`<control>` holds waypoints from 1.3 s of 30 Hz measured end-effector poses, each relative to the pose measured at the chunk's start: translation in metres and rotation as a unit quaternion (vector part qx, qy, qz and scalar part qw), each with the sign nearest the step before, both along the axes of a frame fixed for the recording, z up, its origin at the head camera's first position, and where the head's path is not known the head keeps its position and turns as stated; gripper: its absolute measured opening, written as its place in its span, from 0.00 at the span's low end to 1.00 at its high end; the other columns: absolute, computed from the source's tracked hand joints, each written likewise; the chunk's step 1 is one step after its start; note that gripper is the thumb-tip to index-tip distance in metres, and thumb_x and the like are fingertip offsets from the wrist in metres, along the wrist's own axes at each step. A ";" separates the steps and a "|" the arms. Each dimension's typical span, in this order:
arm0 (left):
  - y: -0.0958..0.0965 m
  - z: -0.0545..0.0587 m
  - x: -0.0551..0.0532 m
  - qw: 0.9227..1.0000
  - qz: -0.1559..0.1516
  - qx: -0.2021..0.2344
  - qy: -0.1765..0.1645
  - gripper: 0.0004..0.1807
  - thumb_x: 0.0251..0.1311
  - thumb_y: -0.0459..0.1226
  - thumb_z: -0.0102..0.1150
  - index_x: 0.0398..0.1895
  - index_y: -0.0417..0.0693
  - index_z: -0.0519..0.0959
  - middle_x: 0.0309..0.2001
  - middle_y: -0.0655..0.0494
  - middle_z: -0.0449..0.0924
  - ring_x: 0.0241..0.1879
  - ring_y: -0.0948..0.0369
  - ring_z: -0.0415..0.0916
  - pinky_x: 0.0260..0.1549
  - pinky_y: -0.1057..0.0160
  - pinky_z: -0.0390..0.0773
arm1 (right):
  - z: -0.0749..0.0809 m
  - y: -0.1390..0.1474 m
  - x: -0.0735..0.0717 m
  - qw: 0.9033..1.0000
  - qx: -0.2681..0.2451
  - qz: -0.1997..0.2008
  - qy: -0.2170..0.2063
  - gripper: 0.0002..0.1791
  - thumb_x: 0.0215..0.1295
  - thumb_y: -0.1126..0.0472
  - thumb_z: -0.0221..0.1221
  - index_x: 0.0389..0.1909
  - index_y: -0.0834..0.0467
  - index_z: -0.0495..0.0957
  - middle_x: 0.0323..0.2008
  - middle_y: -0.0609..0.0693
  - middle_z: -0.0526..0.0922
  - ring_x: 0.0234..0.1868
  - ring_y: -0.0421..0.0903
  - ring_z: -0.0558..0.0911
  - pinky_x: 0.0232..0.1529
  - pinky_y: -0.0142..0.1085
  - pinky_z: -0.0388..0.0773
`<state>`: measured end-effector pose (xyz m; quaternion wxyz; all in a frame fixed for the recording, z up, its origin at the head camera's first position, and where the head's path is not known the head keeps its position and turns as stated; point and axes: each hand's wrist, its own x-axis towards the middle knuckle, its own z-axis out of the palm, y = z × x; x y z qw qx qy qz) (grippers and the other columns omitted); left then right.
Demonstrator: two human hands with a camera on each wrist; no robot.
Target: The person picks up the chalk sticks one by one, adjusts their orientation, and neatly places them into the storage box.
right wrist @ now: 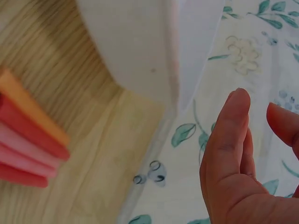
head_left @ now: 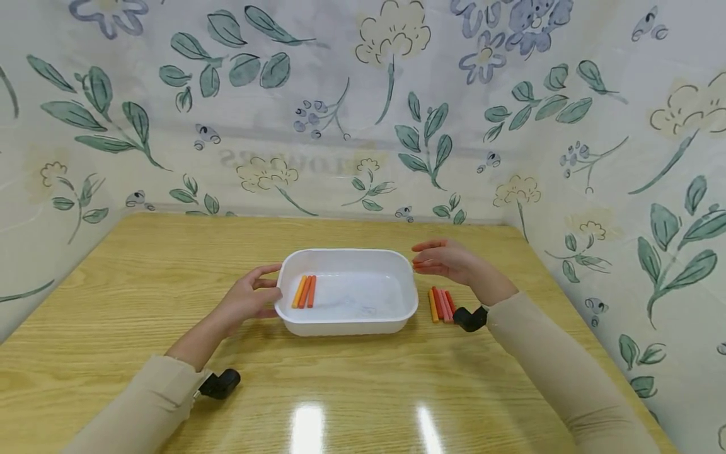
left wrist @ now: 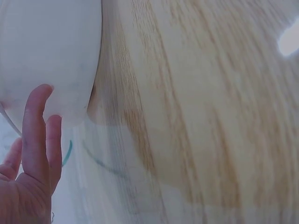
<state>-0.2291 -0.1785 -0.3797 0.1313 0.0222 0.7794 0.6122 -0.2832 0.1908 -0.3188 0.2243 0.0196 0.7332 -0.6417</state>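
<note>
A white rectangular plastic tub (head_left: 351,326) stands on the table. Inside, at its left end, three short sticks (head_left: 304,292) lie side by side, yellow-orange to red-orange. My left hand (head_left: 249,295) is at the tub's left end, its extended fingers (left wrist: 36,135) against the outer wall. At the opposite end, my right hand (head_left: 448,261) hovers beside the rim with fingers extended and thumb apart, nothing between them. Several more sticks (head_left: 442,305), orange, red and pink, lie on the table right of the tub, below the right hand.
The wooden table (head_left: 170,265) runs back to a floral cloth (head_left: 317,126) that hangs behind it and along both sides. Each wrist wears a small black camera, one at the left cuff (head_left: 221,384) and one at the right (head_left: 471,319).
</note>
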 end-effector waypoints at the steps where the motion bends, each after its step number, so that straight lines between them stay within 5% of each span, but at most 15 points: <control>1: 0.000 0.000 0.000 1.000 0.000 0.000 -0.001 0.36 0.59 0.31 0.50 0.71 0.41 0.51 0.61 0.30 0.56 0.52 0.40 0.69 0.38 0.52 0.81 | -0.001 0.004 0.001 1.000 0.002 -0.003 0.000 0.24 0.64 0.71 0.51 0.60 0.72 0.62 0.46 0.63 0.74 0.36 0.45 0.80 0.55 0.44 0.71; 19: 0.003 0.000 0.003 1.000 0.002 0.010 -0.008 0.36 0.60 0.31 0.50 0.71 0.41 0.50 0.62 0.31 0.55 0.54 0.38 0.67 0.39 0.50 0.81 | -0.036 0.063 0.033 0.998 -0.025 -0.051 0.036 0.28 0.67 0.69 0.50 0.64 0.75 0.54 0.52 0.64 0.68 0.41 0.42 0.79 0.52 0.37 0.75; 27: 0.002 0.001 0.002 1.000 0.007 0.001 -0.002 0.35 0.60 0.31 0.49 0.70 0.41 0.52 0.61 0.32 0.58 0.52 0.40 0.69 0.38 0.52 0.81 | -0.057 0.078 0.037 0.999 0.015 -0.022 0.029 0.29 0.67 0.70 0.49 0.65 0.75 0.52 0.62 0.73 0.58 0.49 0.50 0.77 0.55 0.39 0.73; 39: 0.002 0.002 0.003 1.000 0.001 0.005 -0.001 0.35 0.61 0.31 0.50 0.71 0.41 0.51 0.60 0.32 0.57 0.53 0.39 0.68 0.39 0.50 0.81 | -0.071 0.078 0.032 0.993 0.111 0.034 -0.007 0.36 0.57 0.74 0.57 0.66 0.70 0.54 0.52 0.63 0.68 0.45 0.47 0.74 0.44 0.38 0.80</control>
